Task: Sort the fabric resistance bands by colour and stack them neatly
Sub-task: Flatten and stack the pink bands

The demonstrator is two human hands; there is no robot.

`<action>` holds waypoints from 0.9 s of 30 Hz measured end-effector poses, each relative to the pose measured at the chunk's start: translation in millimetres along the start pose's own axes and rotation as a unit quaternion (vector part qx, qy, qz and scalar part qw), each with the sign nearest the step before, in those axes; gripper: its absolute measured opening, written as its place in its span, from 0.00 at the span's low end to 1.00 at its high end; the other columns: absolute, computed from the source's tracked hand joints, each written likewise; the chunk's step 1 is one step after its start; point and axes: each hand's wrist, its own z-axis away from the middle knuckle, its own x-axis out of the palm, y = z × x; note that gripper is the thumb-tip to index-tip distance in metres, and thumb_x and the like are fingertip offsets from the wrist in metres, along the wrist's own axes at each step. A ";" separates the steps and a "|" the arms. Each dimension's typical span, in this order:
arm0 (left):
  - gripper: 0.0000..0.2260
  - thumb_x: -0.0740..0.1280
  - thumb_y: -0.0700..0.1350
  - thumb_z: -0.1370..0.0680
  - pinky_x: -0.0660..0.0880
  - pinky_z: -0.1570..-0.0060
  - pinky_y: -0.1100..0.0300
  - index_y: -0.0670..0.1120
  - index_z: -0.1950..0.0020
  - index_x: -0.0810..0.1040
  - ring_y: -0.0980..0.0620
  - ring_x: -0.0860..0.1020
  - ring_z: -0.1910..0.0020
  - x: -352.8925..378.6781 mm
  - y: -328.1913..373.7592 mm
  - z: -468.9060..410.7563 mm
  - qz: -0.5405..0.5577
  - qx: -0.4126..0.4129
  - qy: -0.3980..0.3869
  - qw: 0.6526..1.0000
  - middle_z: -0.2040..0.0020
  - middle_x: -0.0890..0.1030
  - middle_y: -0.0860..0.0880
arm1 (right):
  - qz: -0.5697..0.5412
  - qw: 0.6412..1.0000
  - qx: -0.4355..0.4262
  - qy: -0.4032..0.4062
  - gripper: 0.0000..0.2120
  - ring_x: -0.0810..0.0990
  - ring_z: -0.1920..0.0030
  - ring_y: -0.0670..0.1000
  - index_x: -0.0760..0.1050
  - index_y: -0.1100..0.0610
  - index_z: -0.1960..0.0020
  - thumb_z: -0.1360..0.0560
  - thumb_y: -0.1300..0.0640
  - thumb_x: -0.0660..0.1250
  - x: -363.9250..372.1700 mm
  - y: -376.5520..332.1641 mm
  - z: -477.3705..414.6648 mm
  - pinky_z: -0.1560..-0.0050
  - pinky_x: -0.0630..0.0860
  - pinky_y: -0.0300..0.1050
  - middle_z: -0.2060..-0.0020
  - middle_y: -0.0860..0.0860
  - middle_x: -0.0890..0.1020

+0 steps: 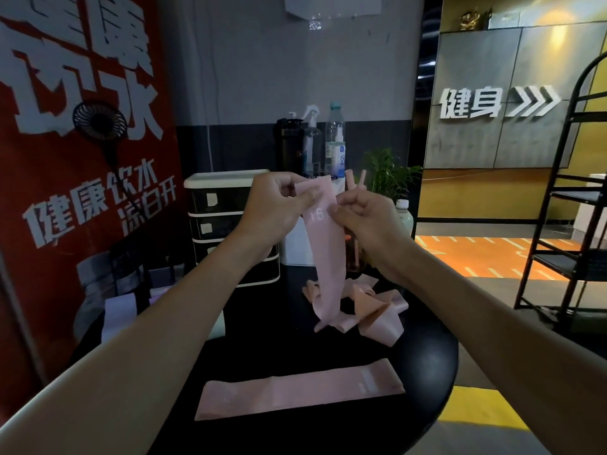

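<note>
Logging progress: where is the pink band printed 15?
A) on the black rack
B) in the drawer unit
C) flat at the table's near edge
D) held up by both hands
D: the left hand and right hand pinch the top of the pink band, which hangs to the heap of bands.

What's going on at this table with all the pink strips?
A person is sorting pink fabric bands on a black table. The left hand and right hand pinch the top of a raised band; its lower end hangs to a tangled heap. A flat band lies near the front edge.
</note>
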 end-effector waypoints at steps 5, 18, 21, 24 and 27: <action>0.03 0.72 0.40 0.23 0.72 0.68 0.67 0.45 0.56 0.83 0.60 0.77 0.68 -5.4 0.4 -1.4 0.004 -0.007 0.040 0.999 0.64 0.82 0.50 | -0.104 0.984 0.077 -0.123 0.19 0.85 0.50 0.55 0.70 0.59 0.35 0.24 0.62 0.69 3.1 10.3 7.3 0.48 0.81 0.51 0.51 0.56 0.85; 0.05 0.71 0.40 0.22 0.72 0.69 0.70 0.47 0.58 0.82 0.63 0.78 0.69 -66.4 -35.3 20.7 -0.009 -0.056 0.131 0.990 0.62 0.83 0.50 | -0.142 0.939 0.177 -0.257 0.17 0.82 0.65 0.45 0.70 0.62 0.34 0.22 0.67 0.65 -4.9 59.0 52.8 0.64 0.77 0.36 0.63 0.51 0.84; 0.07 0.70 0.40 0.22 0.72 0.72 0.68 0.49 0.59 0.81 0.63 0.76 0.72 -82.1 -45.1 33.5 -0.024 -0.077 0.159 0.984 0.64 0.82 0.50 | -0.127 0.939 0.188 -0.259 0.18 0.82 0.52 0.51 0.72 0.60 0.35 0.24 0.66 0.67 -12.0 70.9 59.0 0.48 0.77 0.47 0.52 0.53 0.84; 0.07 0.70 0.40 0.22 0.72 0.72 0.67 0.49 0.59 0.81 0.62 0.75 0.74 -95.9 -54.4 47.0 -0.032 -0.090 0.179 0.979 0.65 0.81 0.49 | -0.118 0.940 0.201 -0.249 0.14 0.83 0.49 0.52 0.76 0.58 0.40 0.25 0.66 0.67 -21.6 80.2 63.5 0.51 0.79 0.45 0.47 0.53 0.84; 0.07 0.70 0.42 0.22 0.70 0.68 0.57 0.49 0.59 0.81 0.54 0.75 0.69 -106.1 -64.3 60.5 -0.029 -0.119 0.202 0.972 0.64 0.81 0.46 | -0.122 0.943 0.211 -0.229 0.13 0.84 0.55 0.50 0.78 0.59 0.43 0.24 0.69 0.66 -29.0 89.6 68.2 0.60 0.78 0.38 0.52 0.53 0.84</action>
